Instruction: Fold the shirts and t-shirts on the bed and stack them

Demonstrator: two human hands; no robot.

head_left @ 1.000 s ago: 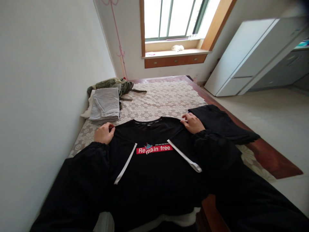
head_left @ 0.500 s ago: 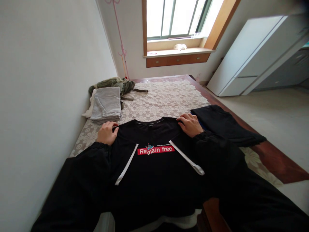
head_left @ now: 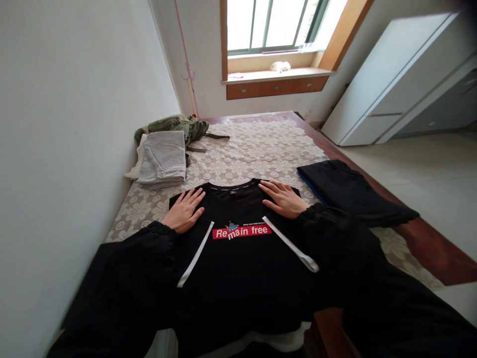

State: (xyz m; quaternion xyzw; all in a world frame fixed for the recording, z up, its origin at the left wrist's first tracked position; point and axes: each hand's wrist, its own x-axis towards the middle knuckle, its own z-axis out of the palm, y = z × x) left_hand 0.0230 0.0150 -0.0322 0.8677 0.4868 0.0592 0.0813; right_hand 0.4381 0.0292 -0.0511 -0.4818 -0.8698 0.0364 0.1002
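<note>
A black T-shirt (head_left: 238, 278) lies spread out, its collar at the far side. Across its chest runs a red print reading "Remain free" (head_left: 242, 231), with a white strip (head_left: 196, 254) on the left and another white strip (head_left: 290, 244) on the right. My left hand (head_left: 184, 211) lies flat on the shirt's left shoulder, fingers spread. On the right shoulder, close to the collar, my right hand (head_left: 283, 199) rests with its fingers stretched out. Neither hand holds anything.
Folded grey cloth (head_left: 162, 158) and a green bag (head_left: 179, 125) are at the back left on a patterned lace cover (head_left: 253, 149). Folded dark clothing (head_left: 350, 191) lies to the right. A wall borders the left side.
Both hands have moved inward from the shirt's shoulder edges toward the collar. Their fingers, curled at the edges before, are now laid flat on the fabric.
</note>
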